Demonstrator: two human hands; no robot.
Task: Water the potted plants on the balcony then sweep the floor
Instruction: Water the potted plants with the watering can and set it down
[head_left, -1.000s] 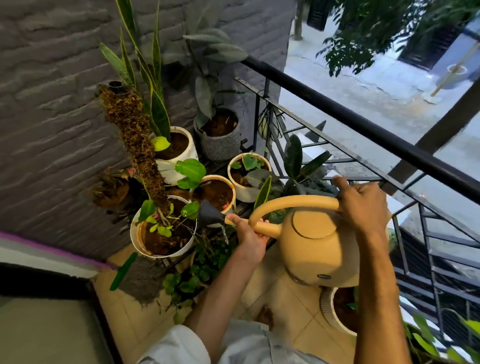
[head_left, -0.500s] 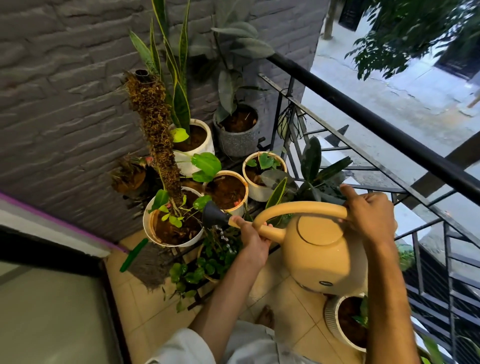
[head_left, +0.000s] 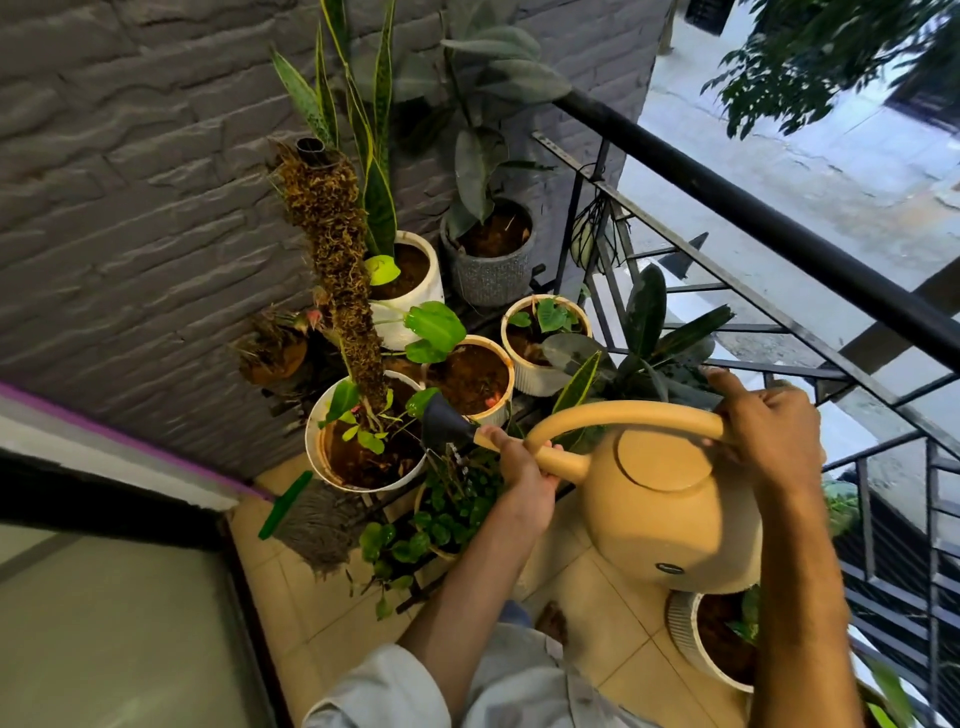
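Note:
A tan watering can (head_left: 670, 509) is tilted to the left over the pots. My right hand (head_left: 769, 431) grips its arched handle at the top right. My left hand (head_left: 524, 478) holds the spout just behind the black rose head (head_left: 441, 423). Water drops fall from the rose onto a low pot of small round green leaves (head_left: 447, 514). Beside it stands a white pot with a moss pole (head_left: 363, 452). More pots sit behind: a cream pot of wet soil (head_left: 472, 379), a ribbed pot (head_left: 540, 338), a snake-plant pot (head_left: 410, 280) and a grey pot (head_left: 488, 260).
A grey brick wall (head_left: 130, 208) is on the left and a black metal railing (head_left: 779, 208) on the right. A green-handled broom head (head_left: 306, 519) lies on the tan tiles by the wall. Another ribbed pot (head_left: 706, 644) stands under the can. A glass door (head_left: 104, 623) fills the lower left.
The view has swung slightly left and down, so the pots sit further right in frame. The can stays tilted in both hands and water keeps falling onto the low leafy pot.

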